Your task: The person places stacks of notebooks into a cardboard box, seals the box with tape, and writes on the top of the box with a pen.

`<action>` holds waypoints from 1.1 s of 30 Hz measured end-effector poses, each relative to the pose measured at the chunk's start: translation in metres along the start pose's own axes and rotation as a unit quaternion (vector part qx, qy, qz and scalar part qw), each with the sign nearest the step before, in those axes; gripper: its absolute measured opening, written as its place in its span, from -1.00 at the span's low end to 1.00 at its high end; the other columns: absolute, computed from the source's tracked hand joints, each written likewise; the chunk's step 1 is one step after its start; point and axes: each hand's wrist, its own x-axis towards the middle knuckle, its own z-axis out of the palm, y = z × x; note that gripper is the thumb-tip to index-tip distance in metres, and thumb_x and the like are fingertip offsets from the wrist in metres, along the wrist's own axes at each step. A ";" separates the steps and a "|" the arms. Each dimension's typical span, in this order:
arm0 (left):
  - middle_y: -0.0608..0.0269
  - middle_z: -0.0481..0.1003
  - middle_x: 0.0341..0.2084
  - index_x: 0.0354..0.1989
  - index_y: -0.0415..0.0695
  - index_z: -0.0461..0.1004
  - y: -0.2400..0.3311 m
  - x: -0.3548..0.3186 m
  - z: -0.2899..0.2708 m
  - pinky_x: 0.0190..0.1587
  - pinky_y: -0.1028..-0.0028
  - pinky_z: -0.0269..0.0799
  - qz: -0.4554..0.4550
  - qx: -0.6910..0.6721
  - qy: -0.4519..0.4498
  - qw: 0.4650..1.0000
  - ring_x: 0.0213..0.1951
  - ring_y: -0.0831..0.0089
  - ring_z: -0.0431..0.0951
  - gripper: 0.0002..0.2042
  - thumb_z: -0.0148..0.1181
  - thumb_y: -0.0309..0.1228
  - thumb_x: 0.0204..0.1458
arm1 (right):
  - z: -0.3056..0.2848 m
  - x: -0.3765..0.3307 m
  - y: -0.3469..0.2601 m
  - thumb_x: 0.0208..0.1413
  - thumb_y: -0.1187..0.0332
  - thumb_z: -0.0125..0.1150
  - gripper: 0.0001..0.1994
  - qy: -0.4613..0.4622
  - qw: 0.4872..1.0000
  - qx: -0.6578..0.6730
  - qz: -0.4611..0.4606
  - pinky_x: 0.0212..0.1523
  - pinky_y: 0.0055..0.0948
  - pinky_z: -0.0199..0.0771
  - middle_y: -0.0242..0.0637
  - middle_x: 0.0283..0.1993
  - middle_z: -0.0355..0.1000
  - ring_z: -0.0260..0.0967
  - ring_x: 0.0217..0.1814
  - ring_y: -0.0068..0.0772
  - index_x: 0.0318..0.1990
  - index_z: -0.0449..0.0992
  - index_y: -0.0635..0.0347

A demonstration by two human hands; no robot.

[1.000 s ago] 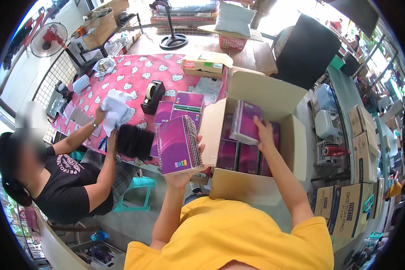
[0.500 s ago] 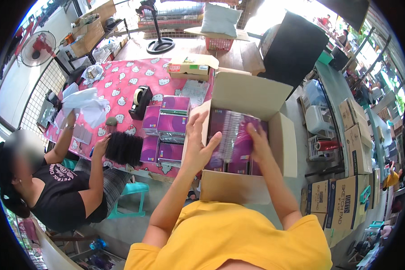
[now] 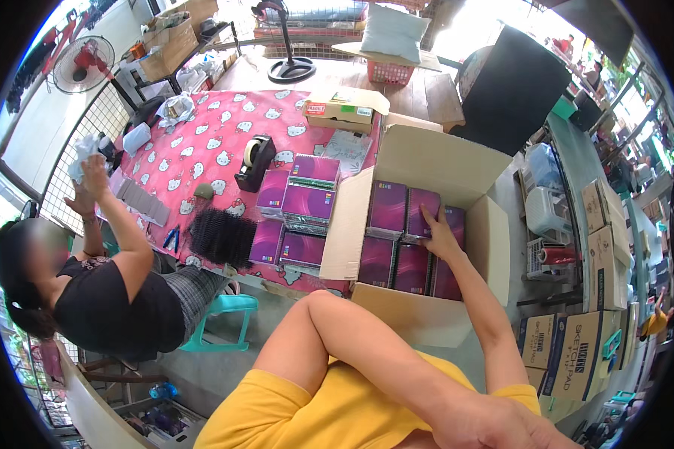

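Note:
An open cardboard box (image 3: 346, 243) stands in front of me, with several stacks of purple spiral notebooks (image 3: 394, 258) inside. My right hand (image 3: 443, 238) reaches into it. Its fingers and thumb grip the upper right edge of the middle back notebook stack (image 3: 418, 215). My left arm is bent across my body, bringing my left hand (image 3: 494, 428) to the lower right edge of the picture, well away from the box. That hand is blurred and partly cut off, and its fingers cannot be made out. More purple notebooks (image 3: 308, 202) are stacked on the table just left of the box.
A pink patterned cloth (image 3: 225, 150) covers the table, holding a tape dispenser (image 3: 255, 163), black binding coils (image 3: 221, 238) and a small carton (image 3: 339, 112). A co-worker (image 3: 120, 292) sits at the left with raised hands. Cartons (image 3: 577, 352) stand at the right.
The notebook stack held between both hands has gone down into the box. My left hand has let go and swung to the lower right. The co-worker's hands have lifted off the coils.

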 end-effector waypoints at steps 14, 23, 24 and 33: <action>-0.07 0.37 -0.13 0.00 -0.38 0.31 0.029 -0.037 0.032 0.00 0.28 0.27 0.060 0.009 0.045 0.997 -0.01 0.22 0.37 -0.59 -0.10 -0.22 0.21 | -0.017 0.026 -0.114 -0.15 0.05 0.37 -0.26 -0.042 0.979 -0.200 0.018 0.04 0.18 0.28 0.03 0.15 0.25 0.21 0.20 0.00 0.23 0.24 0.02; 0.19 0.43 -0.33 -0.24 -0.15 0.39 0.120 -0.240 0.051 -0.09 0.14 0.43 0.360 0.528 0.539 0.549 -0.20 0.31 0.44 -0.82 0.06 -0.30 0.10 | -0.020 0.173 -0.229 -0.11 0.01 0.36 -0.50 -0.096 0.968 0.119 -0.200 -0.19 -0.34 0.47 -0.13 -0.27 0.53 0.49 -0.25 -0.29 -0.11 0.53 0.20; 0.30 0.36 -0.29 0.07 -0.08 0.29 0.125 -0.254 0.046 -0.08 0.35 0.37 0.459 0.444 0.604 0.476 -0.24 0.41 0.40 -0.64 0.08 -0.31 0.10 | 0.003 0.209 -0.209 -0.20 -0.04 0.40 -0.45 -0.081 0.962 0.115 -0.233 -0.10 -0.26 0.45 -0.09 -0.22 0.51 0.47 -0.17 -0.16 -0.13 0.54 0.20; 0.25 0.33 0.03 0.20 0.01 0.21 0.149 -0.483 -0.046 0.24 0.08 -0.01 0.500 0.058 0.774 0.385 0.12 0.21 0.24 -0.40 0.17 -0.03 0.01 | 0.065 0.299 -0.193 -0.36 -0.24 0.39 -0.12 -0.169 0.985 -0.041 -0.017 0.03 -0.15 0.40 -0.06 0.00 0.45 0.40 0.05 -0.09 0.06 0.32 0.23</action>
